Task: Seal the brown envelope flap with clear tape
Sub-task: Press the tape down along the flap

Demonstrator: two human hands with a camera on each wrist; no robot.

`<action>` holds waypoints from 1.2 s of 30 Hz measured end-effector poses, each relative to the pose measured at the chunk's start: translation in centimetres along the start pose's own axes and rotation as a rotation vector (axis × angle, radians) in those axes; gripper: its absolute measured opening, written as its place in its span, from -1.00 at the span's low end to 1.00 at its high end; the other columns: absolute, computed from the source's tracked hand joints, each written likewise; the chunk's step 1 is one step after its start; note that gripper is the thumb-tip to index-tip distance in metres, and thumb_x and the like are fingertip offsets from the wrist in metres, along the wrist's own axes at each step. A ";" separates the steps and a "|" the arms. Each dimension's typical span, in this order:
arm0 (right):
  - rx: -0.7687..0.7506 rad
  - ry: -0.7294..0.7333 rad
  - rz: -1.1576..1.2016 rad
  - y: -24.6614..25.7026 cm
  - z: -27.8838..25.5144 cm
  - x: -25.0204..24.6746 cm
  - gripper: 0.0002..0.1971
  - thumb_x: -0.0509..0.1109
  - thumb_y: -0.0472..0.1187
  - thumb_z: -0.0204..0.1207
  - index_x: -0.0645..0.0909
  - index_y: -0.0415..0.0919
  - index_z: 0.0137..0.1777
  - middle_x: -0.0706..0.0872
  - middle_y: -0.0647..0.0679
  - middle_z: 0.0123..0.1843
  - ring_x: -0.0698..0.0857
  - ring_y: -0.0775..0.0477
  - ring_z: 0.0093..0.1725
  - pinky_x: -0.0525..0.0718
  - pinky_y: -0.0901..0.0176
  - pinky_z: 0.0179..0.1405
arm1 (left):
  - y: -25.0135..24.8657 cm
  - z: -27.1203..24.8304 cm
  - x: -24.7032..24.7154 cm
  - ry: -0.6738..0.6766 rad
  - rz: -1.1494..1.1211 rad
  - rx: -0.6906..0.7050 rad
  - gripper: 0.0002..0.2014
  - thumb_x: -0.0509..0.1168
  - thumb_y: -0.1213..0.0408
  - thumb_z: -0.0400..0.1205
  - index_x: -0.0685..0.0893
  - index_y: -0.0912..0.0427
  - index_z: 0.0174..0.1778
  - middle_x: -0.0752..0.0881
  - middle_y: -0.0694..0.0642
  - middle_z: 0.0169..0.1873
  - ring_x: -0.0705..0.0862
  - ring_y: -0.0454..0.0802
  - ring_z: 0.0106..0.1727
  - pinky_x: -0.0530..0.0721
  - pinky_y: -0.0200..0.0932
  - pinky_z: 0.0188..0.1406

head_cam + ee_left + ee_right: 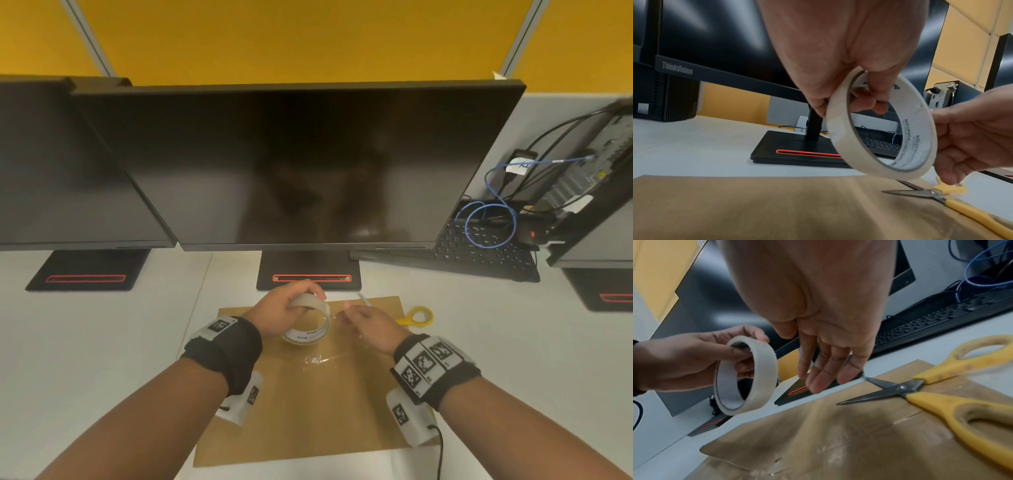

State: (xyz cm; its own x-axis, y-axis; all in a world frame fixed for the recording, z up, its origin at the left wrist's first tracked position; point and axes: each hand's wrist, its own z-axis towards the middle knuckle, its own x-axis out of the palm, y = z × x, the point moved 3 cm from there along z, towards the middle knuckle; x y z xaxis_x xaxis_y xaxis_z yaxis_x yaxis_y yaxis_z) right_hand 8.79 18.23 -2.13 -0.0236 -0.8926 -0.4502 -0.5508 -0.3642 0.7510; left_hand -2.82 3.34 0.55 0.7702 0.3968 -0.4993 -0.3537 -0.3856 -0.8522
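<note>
- The left hand [277, 313] holds the tape roll [308, 323] in the air above the far part of the envelope [308, 404], not touching it.
- In the left wrist view, the left fingers [878, 105] curl through the roll's [882, 125] hole from above, and the thumb side presses on the outer band; the roll hangs tilted below the palm.
- The right hand [368, 325] is just beside the roll, on its right.
- In the right wrist view, the right fingers [824, 369] are fairly straight, close together and pointing down, apart from the roll [747, 378].
- In the left wrist view, the right hand's [972, 133] fingertips come up to the roll's right edge; whether they pinch a loose tape end cannot be told.
- The envelope lies flat on the white counter [102, 342] in front of the monitor [298, 164]. A crinkled piece of clear tape [317, 359] sits on its middle.
- Scissors [931, 392] with yellow handles lie on the envelope's far right corner, blades slightly parted and pointing left, below and right of the right hand.
- A keyboard [479, 250] and blue cable [493, 222] lie to the right, behind the envelope.
</note>
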 end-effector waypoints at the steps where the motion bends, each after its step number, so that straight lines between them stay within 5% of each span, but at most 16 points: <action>1: -0.001 0.006 0.046 0.2 0.1 0.1 -0.56 -0.02 0.14 0.69 0.66 -0.03 0.12 0.70 0.03 0.08 0.66 0.01 0.06 0.56 0.11 0.21 | -0.1 0.0 0.0 -0.005 -0.002 0.009 -0.75 0.22 0.47 0.67 0.67 0.02 0.07 0.70 -0.13 0.04 0.64 -0.15 0.13 0.54 -0.27 0.18; 4: -0.011 0.037 0.095 0.6 0.2 0.3 -0.55 0.05 0.14 0.68 0.68 -0.12 0.09 0.71 0.03 -0.01 0.68 0.08 -0.12 0.59 0.29 -0.06 | -0.4 -0.2 0.2 -0.010 0.001 0.021 -0.75 0.23 0.49 0.65 0.67 0.06 0.09 0.70 -0.15 0.01 0.63 -0.25 0.08 0.54 -0.37 0.13; 8: -0.058 0.052 0.079 0.4 0.6 0.4 -0.61 0.18 0.08 0.66 0.69 -0.21 0.08 0.76 -0.07 0.03 0.72 0.10 -0.24 0.64 0.16 0.03 | -0.2 -0.3 0.3 0.000 0.013 0.022 -0.76 0.22 0.48 0.65 0.68 0.08 0.09 0.70 -0.14 0.01 0.64 -0.14 0.12 0.57 -0.19 0.21; 11: -0.059 0.078 0.222 0.5 0.7 0.6 -0.79 0.26 -0.04 0.64 0.68 -0.11 -0.02 0.79 -0.09 -0.01 0.77 0.12 -0.31 0.69 0.36 -0.21 | 0.1 -0.3 0.3 -0.002 0.056 0.041 -0.73 0.22 0.51 0.63 0.68 0.09 0.10 0.69 -0.12 0.02 0.63 -0.12 0.13 0.59 -0.10 0.23; 17: -0.054 0.076 0.341 1.0 1.1 0.5 -0.97 0.37 -0.19 0.59 0.62 -0.12 -0.03 0.79 -0.11 -0.17 0.78 0.18 -0.38 0.70 0.43 -0.34 | 0.2 -0.5 0.4 -0.023 0.090 0.043 -0.71 0.21 0.51 0.63 0.68 0.08 0.14 0.67 -0.11 0.05 0.62 -0.09 0.14 0.60 -0.07 0.25; 31: -0.035 -0.018 0.453 1.2 1.4 -0.1 -0.72 0.47 -0.37 0.48 0.46 -0.20 0.10 0.78 -0.14 -0.27 0.76 0.05 -0.36 0.73 0.30 -0.27 | 1.0 -0.3 0.5 0.022 0.048 -0.008 -0.74 0.30 0.35 0.60 0.64 -0.14 0.08 0.72 -0.08 -0.01 0.67 -0.06 0.08 0.66 0.06 0.20; 36: -0.037 0.090 0.475 1.4 0.9 0.4 -0.63 0.46 -0.51 0.43 0.42 -0.15 0.06 0.76 -0.16 -0.26 0.76 -0.07 -0.27 0.74 0.09 -0.03 | 1.4 -0.4 -0.1 0.113 -0.107 -0.141 -0.80 0.33 -0.03 0.61 0.65 -0.17 0.13 0.68 -0.07 -0.14 0.70 -0.14 -0.02 0.64 -0.16 0.12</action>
State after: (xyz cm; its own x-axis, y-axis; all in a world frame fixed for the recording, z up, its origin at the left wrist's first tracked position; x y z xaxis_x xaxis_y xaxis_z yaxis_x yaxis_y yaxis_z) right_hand 7.24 17.59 -1.70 -0.1918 -0.9814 -0.0106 -0.4662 0.0816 0.8809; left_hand -3.21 2.43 -0.48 0.8568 0.3489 -0.3797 -0.1949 -0.4625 -0.8649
